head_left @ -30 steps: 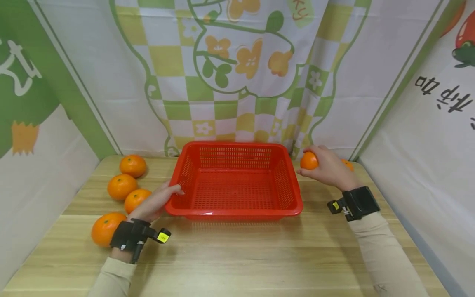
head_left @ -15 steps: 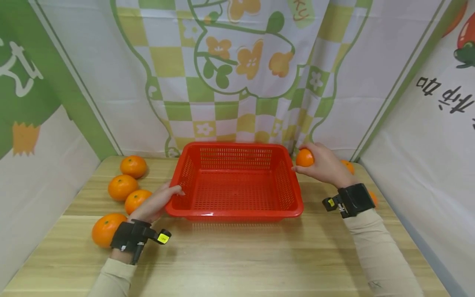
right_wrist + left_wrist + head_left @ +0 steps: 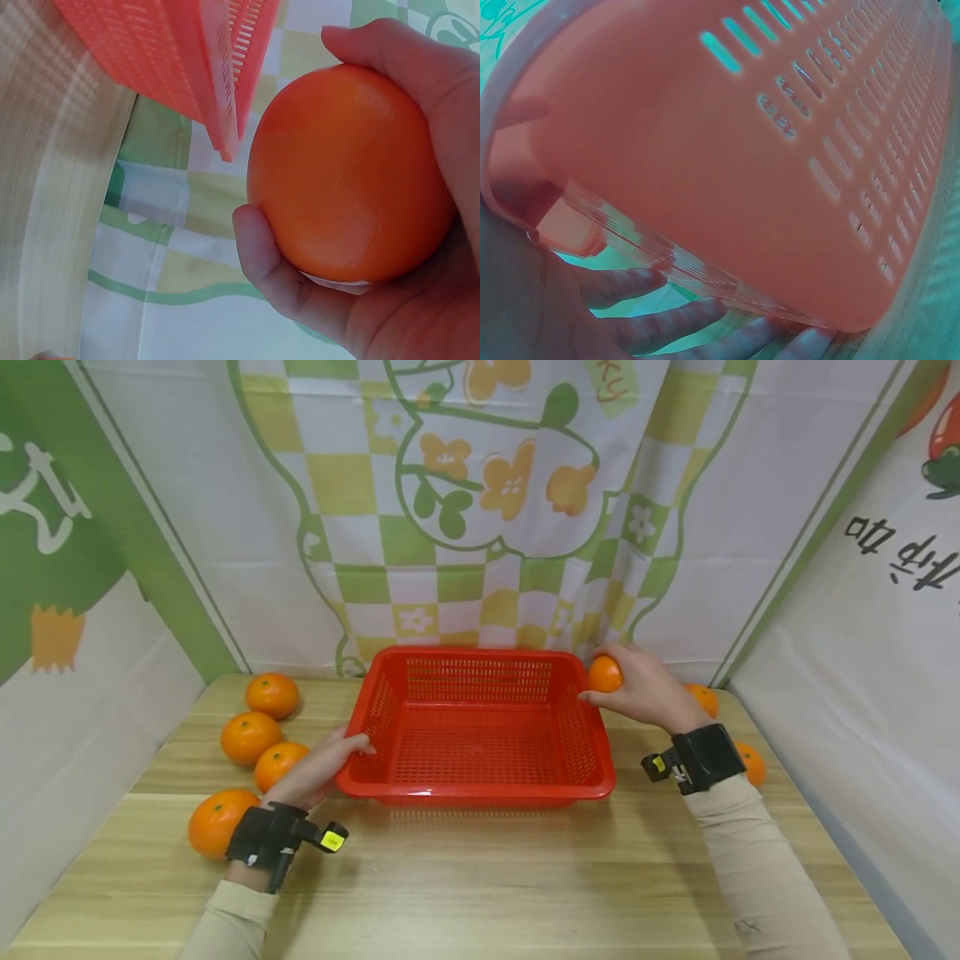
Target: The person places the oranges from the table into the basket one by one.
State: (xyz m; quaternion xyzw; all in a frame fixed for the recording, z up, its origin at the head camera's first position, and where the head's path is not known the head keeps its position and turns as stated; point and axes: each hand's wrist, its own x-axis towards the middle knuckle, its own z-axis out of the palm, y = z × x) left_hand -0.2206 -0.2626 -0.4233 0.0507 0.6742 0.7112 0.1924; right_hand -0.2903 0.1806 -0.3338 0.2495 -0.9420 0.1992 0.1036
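A red plastic basket with slotted walls stands on the wooden table. At its left rim my left hand grips it, thumb over the edge inside; in the left wrist view the fingers lie along the outer wall. Past the back right corner of the basket, my right hand holds an orange level with the rim. The right wrist view shows this orange between thumb and fingers, just apart from the basket.
Several oranges sit on the table to the left, one of them beside my left wrist. Two more oranges, one at the back and one nearer, lie to the right. A patterned curtain hangs behind the basket.
My right hand has moved left with the orange, closer to the basket's right rim. A second orange has come into sight behind the right wrist. The left hand and basket stay put.
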